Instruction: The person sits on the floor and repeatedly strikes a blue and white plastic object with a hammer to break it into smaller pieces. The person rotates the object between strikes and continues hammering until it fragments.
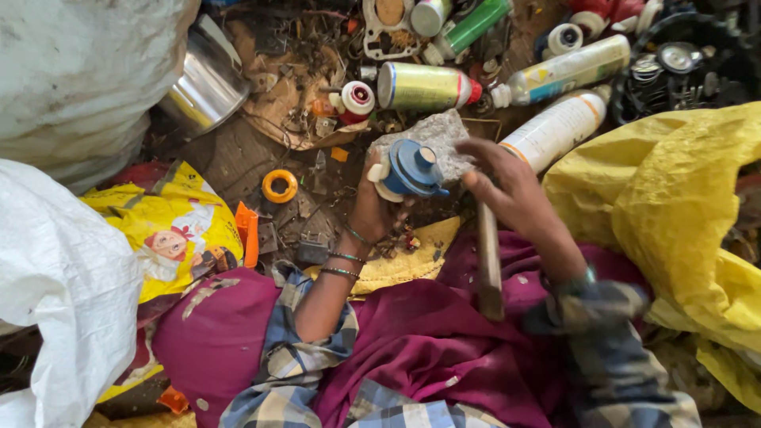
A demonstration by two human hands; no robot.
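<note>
Nearest to the camera is the person's lap, covered by a magenta cloth (412, 341), with checked sleeves on both arms. The right hand (511, 190) is closed around the upper end of a wooden handle (489, 261); the handle hangs down over the lap, and what it carries at the top is hidden by the hand. The left hand (376, 210), with thin bangles at the wrist, has its fingers (372, 173) wrapped around a blue and white plastic spray head (412, 168), holding it against a grey stone (438, 139) on the ground. The two hands are near each other, on either side of the stone.

At the left lies a white sack (55, 285) and a yellow printed bag (170, 226); at the right, a yellow plastic sheet (674, 198). A little farther, an orange ring (280, 185) lies on the dirty floor. Beyond the stone are several spray cans: a yellow-green can (424, 85), a white can (559, 127) and another pale can (567, 70). At far left is a shiny steel bowl (208, 85).
</note>
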